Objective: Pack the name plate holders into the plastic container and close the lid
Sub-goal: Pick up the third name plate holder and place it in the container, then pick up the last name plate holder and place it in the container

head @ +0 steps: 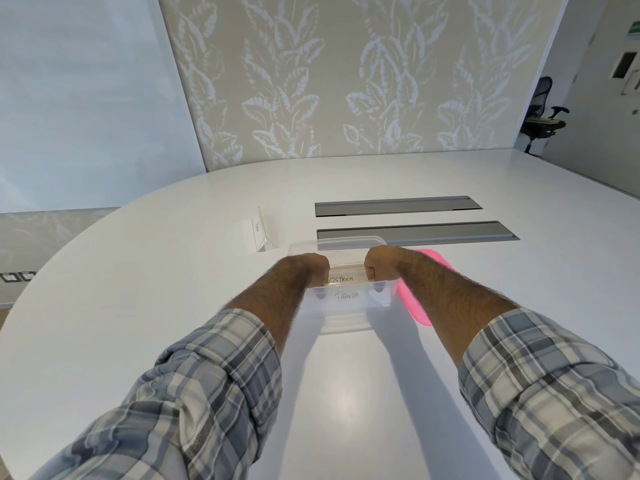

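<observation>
White oval table [173, 271] fills most of the head view, leaf-print wall panel [346, 81] behind it. Two grey cable trays [398, 206] are set flush in the table just beyond the container. Plaid sleeves [194, 393], rolled to the forearm, both reach toward the container. Clear plastic container [343, 322] sits open on the table, mid-frame. Pink lid [415, 308] lies flat on the table, touching or just beside the container's right side, partly under the right forearm. Left hand [311, 268] is down inside the container at its left end; right hand [377, 266] is inside at its right end. Both hands are curled, with fingers bent down into the container around the ends of the holders; exact contact is blurred by the plastic wall, so I can't tell if they're clamped. Two holders are inside the container: one card reads "OSTRICH" [341, 279], the nearer one reads roughly "PANDA" [346, 295]. One more holder [261, 233] stands upright on the table just beyond the container's far-left corner, apart from it, writing unreadable.
</observation>
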A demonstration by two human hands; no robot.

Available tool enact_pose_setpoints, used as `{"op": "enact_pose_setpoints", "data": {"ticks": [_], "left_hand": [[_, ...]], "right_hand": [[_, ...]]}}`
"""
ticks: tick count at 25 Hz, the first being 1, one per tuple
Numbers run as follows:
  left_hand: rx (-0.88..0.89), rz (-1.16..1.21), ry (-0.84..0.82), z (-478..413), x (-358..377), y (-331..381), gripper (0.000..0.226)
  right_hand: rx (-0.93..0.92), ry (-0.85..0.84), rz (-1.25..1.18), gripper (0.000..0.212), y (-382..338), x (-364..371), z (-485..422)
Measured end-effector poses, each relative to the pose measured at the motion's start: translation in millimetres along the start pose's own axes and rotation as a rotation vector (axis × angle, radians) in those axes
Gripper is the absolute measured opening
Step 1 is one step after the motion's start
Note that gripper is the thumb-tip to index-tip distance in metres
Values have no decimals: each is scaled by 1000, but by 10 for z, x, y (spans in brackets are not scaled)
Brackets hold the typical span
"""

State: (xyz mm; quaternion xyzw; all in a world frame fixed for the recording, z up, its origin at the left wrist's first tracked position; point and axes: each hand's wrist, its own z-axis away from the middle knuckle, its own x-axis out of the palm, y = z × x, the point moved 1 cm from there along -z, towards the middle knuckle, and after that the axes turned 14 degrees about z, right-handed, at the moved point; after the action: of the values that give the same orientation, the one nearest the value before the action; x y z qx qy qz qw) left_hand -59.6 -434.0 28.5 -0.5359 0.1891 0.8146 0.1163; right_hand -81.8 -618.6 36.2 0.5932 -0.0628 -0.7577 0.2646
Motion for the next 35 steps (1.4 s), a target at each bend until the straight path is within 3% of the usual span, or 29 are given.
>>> {"op": "enact_pose_setpoints", "data": {"ticks": [3, 7, 10, 13, 17, 19, 24, 35], "left_hand": [[-4, -3, 16, 2, 2, -7, 39], [9, 136, 65, 60, -59, -20, 32], [89, 307, 299, 151, -192, -111, 30], [119, 273, 471, 314, -361, -213, 39], [77, 194, 477, 485, -479, -441, 59], [30, 178, 502, 533, -496, -617, 63], [-51, 219, 531, 721, -512, -1105, 66], [1, 193, 475, 620, -765, -2581, 68]], "right_hand": [[-9, -9, -18, 8, -6, -10, 9], [45, 78, -225, 12, 50, -77, 56], [137, 236, -316, 23, 121, -248, 150], [186, 315, -279, 25, 130, -429, 182], [192, 285, -281, 60, 24, -690, 153], [188, 296, -263, 66, -87, -838, 88], [142, 320, -229, 68, -449, -1129, -157], [218, 306, -238, 53, -1387, -1583, -1143]]}}
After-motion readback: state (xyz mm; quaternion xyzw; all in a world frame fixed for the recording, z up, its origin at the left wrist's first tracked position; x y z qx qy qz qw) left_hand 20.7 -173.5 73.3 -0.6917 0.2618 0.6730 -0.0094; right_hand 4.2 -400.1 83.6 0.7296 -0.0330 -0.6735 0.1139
